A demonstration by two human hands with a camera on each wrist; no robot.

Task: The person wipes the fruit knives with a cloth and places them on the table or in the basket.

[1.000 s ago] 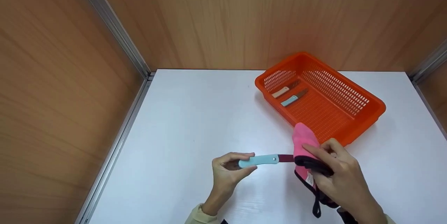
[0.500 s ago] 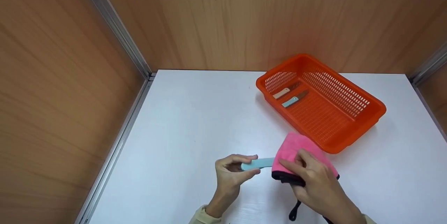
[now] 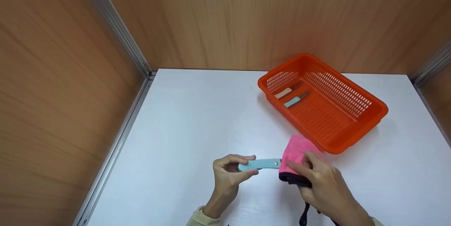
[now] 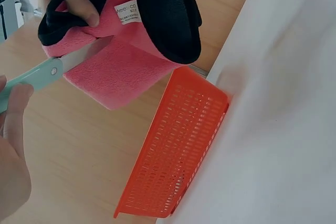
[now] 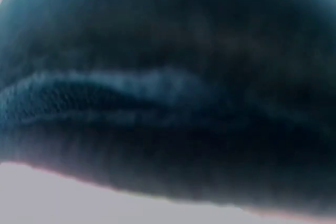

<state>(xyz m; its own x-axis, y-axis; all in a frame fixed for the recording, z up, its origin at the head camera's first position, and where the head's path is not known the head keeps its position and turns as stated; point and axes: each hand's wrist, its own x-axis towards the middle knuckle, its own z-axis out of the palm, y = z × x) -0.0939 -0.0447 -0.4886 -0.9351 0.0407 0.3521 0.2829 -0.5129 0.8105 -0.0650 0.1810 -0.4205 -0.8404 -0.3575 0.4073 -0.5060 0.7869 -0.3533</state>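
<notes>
My left hand pinches the light blue handle of a small knife, held level above the table with the blade pointing right. In the left wrist view the knife's blade lies against a pink cloth with black edging, part of it covered by a fold. My right hand grips the folded cloth around the blade, thumb and forefinger pressing from either side. A black loop hangs below. Dark, blurred cloth edging fills most of the right wrist view.
An orange plastic basket stands at the right rear, its near corner just beyond the cloth. Inside lie a knife with a beige handle and another with a light blue handle. Wooden panels wall the white table.
The right hand and cloth moved left along the blade to the knife's handle, then slid back slightly right. The left hand keeps its pinch on the handle with little movement.
</notes>
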